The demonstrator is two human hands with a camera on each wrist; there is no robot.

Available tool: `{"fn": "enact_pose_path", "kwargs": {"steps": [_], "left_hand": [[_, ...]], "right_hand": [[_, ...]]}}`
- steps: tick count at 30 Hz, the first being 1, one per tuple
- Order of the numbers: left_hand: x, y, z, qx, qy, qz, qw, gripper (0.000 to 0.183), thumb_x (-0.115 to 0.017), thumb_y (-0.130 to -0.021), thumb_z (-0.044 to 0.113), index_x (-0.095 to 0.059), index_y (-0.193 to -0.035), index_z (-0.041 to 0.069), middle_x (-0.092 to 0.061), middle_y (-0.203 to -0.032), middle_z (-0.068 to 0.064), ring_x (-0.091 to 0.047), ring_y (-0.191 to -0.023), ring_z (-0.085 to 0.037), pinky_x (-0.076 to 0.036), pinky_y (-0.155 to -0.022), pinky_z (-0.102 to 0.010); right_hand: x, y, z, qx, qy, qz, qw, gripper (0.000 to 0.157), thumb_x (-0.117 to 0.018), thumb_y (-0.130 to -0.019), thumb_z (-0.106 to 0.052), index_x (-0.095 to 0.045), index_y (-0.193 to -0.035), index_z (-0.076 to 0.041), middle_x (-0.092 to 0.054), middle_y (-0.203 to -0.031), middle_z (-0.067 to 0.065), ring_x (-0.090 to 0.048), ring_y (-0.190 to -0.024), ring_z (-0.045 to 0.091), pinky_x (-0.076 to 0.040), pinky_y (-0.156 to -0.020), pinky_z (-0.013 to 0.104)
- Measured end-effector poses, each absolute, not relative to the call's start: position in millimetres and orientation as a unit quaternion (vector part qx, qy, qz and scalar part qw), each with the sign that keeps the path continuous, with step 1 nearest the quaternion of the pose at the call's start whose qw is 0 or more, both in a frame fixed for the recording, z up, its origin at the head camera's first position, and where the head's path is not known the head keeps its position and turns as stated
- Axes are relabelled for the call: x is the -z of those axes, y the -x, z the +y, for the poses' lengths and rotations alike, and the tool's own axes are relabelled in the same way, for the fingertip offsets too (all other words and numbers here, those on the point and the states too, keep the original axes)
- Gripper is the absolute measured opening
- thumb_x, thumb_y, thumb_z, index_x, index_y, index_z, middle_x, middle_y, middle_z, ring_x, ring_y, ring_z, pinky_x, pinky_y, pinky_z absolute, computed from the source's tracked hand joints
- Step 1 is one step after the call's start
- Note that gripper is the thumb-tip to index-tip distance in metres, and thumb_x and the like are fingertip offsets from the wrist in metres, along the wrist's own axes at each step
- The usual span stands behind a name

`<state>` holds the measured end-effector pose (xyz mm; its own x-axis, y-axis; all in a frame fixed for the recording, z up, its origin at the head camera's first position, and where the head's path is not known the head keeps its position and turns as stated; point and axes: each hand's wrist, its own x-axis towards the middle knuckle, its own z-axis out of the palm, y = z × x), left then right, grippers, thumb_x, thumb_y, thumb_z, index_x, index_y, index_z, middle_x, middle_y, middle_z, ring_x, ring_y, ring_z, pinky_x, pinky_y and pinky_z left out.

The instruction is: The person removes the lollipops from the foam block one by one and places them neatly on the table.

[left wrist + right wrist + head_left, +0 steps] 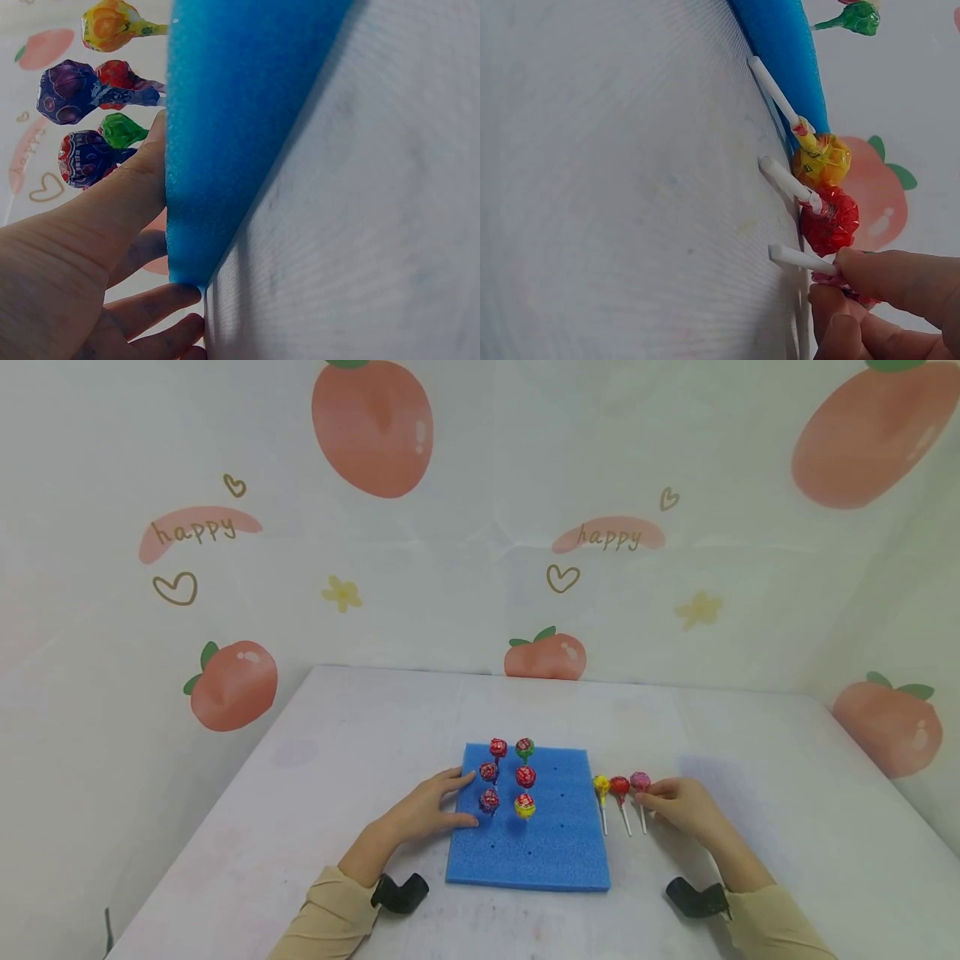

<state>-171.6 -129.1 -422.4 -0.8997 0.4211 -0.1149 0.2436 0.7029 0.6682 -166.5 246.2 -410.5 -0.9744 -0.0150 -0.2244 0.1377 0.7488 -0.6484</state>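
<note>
Head view: left hand (426, 810), fingers spread, at left edge of blue foam board (525, 870) with six upright lollipops (526, 776); right of board, pink lollipop (640, 780) pinched in right hand (681, 806). Left wrist view: thumb (142, 176) against board. Right wrist view: red lollipop (830, 223), yellow lollipop (823, 160) beside pinched one.

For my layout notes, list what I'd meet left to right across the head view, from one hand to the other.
Left hand → blue foam board → loose yellow lollipop → loose red lollipop → pink lollipop → right hand
</note>
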Motion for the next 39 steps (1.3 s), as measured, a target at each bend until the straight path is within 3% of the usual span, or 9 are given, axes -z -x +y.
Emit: {"fn": "enact_pose_path", "kwargs": {"steps": [11, 39], "left_hand": [[422.4, 172.5, -129.0, -0.337, -0.185, 0.914, 0.128, 0.073, -0.071, -0.080, 0.037, -0.041, -0.141, 0.010, -0.033, -0.149, -0.020, -0.029, -0.139, -0.040, -0.030, -0.110, -0.056], [427.2, 175.1, -130.6, -0.338, -0.196, 0.912, 0.127, 0.074, -0.071, -0.080, 0.038, -0.041, -0.141, 0.010, -0.033, -0.149, -0.021, -0.029, -0.139, -0.041, -0.030, -0.110, -0.057]], "right_hand": [[413.1, 168.3, 248.5, 0.349, -0.040, 0.930, 0.112, 0.039, -0.066, -0.086, -0.026, -0.063, -0.103, 0.008, -0.065, -0.078, 0.007, -0.052, -0.068, 0.015, -0.044, -0.058, 0.024], [410.0, 166.0, 247.2, 0.351, -0.043, 0.928, 0.115, 0.038, -0.068, -0.085, -0.026, -0.062, -0.099, 0.009, -0.064, -0.077, 0.009, -0.051, -0.068, 0.016, -0.042, -0.058, 0.026]]}}
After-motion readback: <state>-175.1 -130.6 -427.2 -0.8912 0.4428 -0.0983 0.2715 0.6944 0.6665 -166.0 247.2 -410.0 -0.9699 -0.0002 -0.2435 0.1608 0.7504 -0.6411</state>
